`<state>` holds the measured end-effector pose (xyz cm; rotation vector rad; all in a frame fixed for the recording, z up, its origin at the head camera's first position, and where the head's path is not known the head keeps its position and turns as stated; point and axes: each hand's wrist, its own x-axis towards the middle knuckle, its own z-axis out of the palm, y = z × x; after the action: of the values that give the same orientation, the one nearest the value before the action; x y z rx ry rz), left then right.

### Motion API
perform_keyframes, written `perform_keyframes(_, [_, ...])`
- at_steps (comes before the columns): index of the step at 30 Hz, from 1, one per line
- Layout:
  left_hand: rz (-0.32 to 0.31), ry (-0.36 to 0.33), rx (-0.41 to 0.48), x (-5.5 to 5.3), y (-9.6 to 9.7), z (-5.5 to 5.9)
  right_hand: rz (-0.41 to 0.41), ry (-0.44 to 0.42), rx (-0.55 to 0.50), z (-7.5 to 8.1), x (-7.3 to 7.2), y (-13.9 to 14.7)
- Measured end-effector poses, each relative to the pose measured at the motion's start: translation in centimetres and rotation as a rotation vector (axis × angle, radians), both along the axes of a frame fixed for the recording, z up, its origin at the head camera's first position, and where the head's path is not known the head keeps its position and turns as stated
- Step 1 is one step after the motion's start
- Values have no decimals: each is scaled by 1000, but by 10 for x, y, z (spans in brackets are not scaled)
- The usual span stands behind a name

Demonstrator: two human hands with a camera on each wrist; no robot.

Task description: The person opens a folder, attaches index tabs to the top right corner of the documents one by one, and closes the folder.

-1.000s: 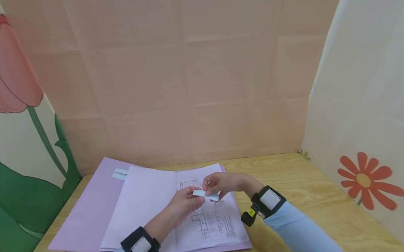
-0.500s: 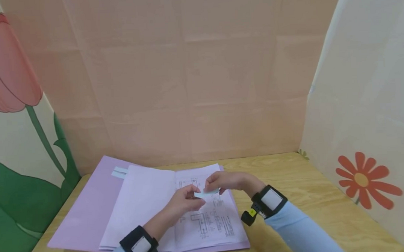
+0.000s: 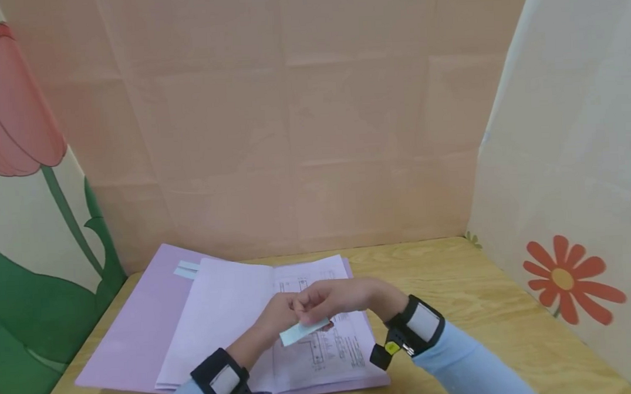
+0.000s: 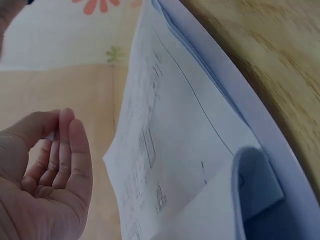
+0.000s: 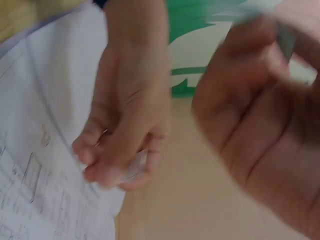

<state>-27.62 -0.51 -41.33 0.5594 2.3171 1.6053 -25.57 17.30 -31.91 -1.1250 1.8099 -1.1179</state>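
In the head view my right hand (image 3: pixel 337 298) pinches a pale blue strip (image 3: pixel 299 332), which slants down to the left over the open pages. Close behind it is my left hand (image 3: pixel 275 320), its fingertips partly hidden by the right. A small whitish piece (image 5: pixel 137 166) shows between the left thumb and fingers in the right wrist view. Both hands are above the printed right page (image 3: pixel 349 363) of a stack of white sheets. Beneath the sheets lies an opened purple folder (image 3: pixel 134 340). The right hand is blurred in its own wrist view.
Pale blue strips (image 3: pixel 186 269) lie on the folder's upper left. The wooden table (image 3: pixel 419 263) extends to the right. A pinkish-brown backdrop (image 3: pixel 291 133) stands behind, with flower-printed panels at both sides. One sheet edge (image 4: pixel 245 165) curls up in the left wrist view.
The strip was stretched between both hands; now it hangs from the right hand, swung down and left. The right hand has moved left, over the left fingertips. Folder and sheets stay put.
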Motion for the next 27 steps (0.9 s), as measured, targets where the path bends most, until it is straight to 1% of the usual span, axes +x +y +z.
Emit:
perform_keyframes(1, [16,15,-25,-1,-1,0,57,-25,-33,1,0,0])
perform_keyframes(2, [23,26,-30,-2,-3,-1,92,-42,-61,2,-1,1])
perform_keyframes(3, [16,18,-22,-3,-4,-2,97,-34,-75,2,-4,3])
perform_keyframes(4, [8,11,-19,-4,-6,-3,71,-16,-82,1,-8,6])
perform_keyframes(5, [-4,12,-21,-5,-7,-3,18,7,-83,-1,-13,10])
perform_keyframes(7, [-43,14,-23,-4,-9,-1,-135,52,-49,-8,-26,21])
perform_keyframes(9, [-98,8,-74,-2,-12,4,-297,78,5,-16,-40,34])
perform_keyframes(11, [-173,-9,-126,3,-13,11,-423,71,60,-24,-52,46])
perform_keyframes(13, [-270,-63,-134,9,-14,18,-491,52,108,-31,-60,57])
perform_keyframes(14, [-319,-97,-124,13,-13,21,-511,41,122,-34,-63,61])
perform_keyframes(15, [-374,-113,-116,18,-12,24,-515,30,132,-37,-65,64])
perform_keyframes(17, [-482,-123,-110,29,-7,28,-509,8,143,-41,-68,68])
perform_keyframes(18, [-538,-102,-124,34,-3,28,-498,1,145,-42,-68,69])
perform_keyframes(19, [-593,-65,-154,40,1,28,-489,-4,147,-44,-68,70])
perform_keyframes(21, [-686,42,-254,52,10,28,-468,-16,151,-46,-69,69])
perform_keyframes(23, [-733,138,-364,63,19,25,-456,-16,160,-47,-69,68])
perform_keyframes(24, [-736,183,-422,68,23,24,-452,-13,166,-48,-69,67])
perform_keyframes(25, [-724,223,-474,73,26,23,-451,-14,171,-48,-69,67])
perform_keyframes(27, [-669,286,-566,83,32,21,-447,-7,183,-48,-69,66])
